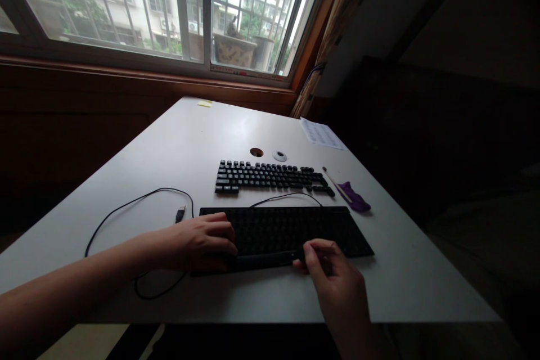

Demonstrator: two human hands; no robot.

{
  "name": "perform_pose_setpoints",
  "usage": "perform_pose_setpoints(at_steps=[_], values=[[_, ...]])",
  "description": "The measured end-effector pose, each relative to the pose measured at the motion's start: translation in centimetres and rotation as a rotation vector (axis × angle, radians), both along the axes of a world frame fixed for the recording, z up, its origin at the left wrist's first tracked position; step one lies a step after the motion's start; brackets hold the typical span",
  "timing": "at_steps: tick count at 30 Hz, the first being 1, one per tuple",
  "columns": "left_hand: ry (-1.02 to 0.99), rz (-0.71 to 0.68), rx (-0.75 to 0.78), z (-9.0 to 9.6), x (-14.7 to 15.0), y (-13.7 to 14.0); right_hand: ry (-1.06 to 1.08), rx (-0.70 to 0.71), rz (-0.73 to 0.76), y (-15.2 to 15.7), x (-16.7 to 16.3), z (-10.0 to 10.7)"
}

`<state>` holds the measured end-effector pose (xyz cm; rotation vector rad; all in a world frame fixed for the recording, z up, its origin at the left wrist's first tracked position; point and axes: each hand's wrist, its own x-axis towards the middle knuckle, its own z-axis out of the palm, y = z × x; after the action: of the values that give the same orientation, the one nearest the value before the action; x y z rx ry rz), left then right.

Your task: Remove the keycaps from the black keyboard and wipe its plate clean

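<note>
A black keyboard base [287, 230] lies near the front of the white table, its key area dark and without visible caps. My left hand [211, 239] is closed on its left end, fingers bent over the top and the thumb side in shadow. Along the front edge, a long dark strip [265, 260] runs between my hands; whether it is a separate part I cannot tell. At that strip's right end, my right hand [333, 270] pinches something small and dark, mostly hidden by the fingers. Behind the base, loose black keycaps [270, 177] are laid out in keyboard order.
A black cable with a USB plug [180, 214] loops over the table's left side. To the right lie a thin stick with a dark tip [337, 185] and a purple cloth [356, 198]. Farther back are a paper sheet [323, 134], a round hole [256, 152] and a white ring [279, 156].
</note>
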<state>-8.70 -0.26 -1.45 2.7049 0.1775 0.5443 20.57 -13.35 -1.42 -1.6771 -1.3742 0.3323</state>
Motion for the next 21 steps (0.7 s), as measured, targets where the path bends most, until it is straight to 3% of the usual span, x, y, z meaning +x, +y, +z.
perform_pose_setpoints(at_steps=[6,11,21], values=[[0.045,0.001,-0.015,0.3,0.1,0.0,0.109,-0.05,0.015,0.0,-0.3,-0.3],[0.009,-0.012,-0.053,0.1,0.1,-0.1,0.393,-0.108,-0.018,0.1,-0.2,-1.4],[0.048,-0.018,-0.107,-0.7,0.0,0.2,0.685,-0.088,-0.083,0.4,-0.1,-2.6]])
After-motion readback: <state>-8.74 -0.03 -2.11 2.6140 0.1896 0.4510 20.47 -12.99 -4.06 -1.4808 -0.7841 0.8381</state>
